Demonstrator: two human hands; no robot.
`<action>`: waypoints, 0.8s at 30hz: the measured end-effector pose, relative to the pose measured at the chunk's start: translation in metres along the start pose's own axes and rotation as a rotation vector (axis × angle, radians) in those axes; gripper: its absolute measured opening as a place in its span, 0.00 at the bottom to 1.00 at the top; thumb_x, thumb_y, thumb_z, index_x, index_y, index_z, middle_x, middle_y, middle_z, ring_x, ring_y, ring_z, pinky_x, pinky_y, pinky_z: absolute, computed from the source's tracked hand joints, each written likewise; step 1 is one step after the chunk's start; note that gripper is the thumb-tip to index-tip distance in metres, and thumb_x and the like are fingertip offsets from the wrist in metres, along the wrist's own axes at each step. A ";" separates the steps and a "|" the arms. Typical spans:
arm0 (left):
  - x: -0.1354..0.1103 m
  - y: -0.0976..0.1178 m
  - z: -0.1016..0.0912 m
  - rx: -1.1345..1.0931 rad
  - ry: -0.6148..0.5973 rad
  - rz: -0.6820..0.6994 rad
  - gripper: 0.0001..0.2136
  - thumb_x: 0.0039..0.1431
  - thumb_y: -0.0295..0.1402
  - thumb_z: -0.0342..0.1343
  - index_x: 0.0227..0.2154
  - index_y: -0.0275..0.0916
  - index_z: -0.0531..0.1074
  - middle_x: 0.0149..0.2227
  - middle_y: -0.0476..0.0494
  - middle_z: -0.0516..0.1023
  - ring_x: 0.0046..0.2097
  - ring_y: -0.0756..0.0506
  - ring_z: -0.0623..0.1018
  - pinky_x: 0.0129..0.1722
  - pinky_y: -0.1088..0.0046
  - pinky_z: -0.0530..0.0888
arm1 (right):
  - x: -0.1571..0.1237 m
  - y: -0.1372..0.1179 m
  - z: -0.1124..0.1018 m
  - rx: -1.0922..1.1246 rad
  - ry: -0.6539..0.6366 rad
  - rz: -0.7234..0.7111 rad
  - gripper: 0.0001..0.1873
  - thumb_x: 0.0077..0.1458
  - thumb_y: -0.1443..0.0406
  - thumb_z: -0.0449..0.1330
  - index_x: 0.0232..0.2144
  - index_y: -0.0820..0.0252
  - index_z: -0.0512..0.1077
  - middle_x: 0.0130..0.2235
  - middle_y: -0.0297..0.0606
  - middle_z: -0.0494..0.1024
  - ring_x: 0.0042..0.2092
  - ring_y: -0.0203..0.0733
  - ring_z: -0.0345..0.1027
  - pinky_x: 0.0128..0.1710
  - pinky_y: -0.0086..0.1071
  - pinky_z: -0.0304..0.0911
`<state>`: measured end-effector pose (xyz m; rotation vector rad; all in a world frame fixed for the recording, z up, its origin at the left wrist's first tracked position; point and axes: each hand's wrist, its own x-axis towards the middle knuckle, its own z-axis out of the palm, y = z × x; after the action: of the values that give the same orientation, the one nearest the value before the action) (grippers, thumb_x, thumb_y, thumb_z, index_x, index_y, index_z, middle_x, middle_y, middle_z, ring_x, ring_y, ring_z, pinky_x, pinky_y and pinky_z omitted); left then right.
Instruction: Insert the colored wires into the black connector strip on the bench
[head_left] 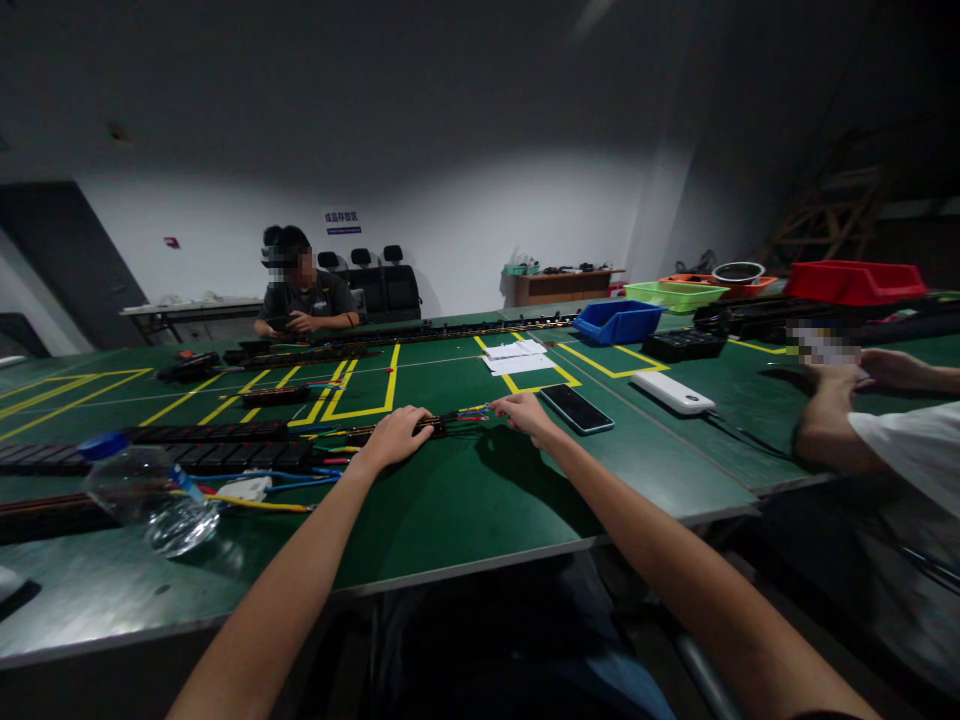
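A dark bundle of wires (448, 424) lies on the green table in front of me, with thin coloured leads fanning out at its right end. Over its middle rests my left hand (399, 438), closed around the bundle and holding it against the table. At the right end, my right hand (525, 412) pinches the tip of one lead between thumb and forefinger. The other fingers are curled in. More coloured wire ends (330, 460) stick out left of my left hand, from long black ribbed strips (225, 458).
A plastic bottle (154, 495) leans at the left. Beyond my right hand lie a phone (577, 408), white papers (517, 358) and a white power bank (673, 393). Blue (616, 322) and red bins (857, 283) stand farther back. One person sits opposite, another at right.
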<state>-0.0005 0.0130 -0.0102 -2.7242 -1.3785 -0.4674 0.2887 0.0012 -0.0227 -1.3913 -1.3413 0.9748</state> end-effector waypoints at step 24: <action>-0.001 0.003 -0.001 -0.002 0.003 -0.008 0.18 0.69 0.44 0.48 0.52 0.40 0.74 0.50 0.38 0.79 0.50 0.38 0.78 0.50 0.60 0.75 | -0.005 -0.009 -0.002 0.306 -0.057 -0.023 0.14 0.46 0.66 0.62 0.36 0.65 0.82 0.25 0.34 0.73 0.20 0.27 0.54 0.17 0.23 0.43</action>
<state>0.0010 0.0106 -0.0089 -2.7191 -1.3901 -0.4728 0.2879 -0.0046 -0.0143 -1.1215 -1.1888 1.1574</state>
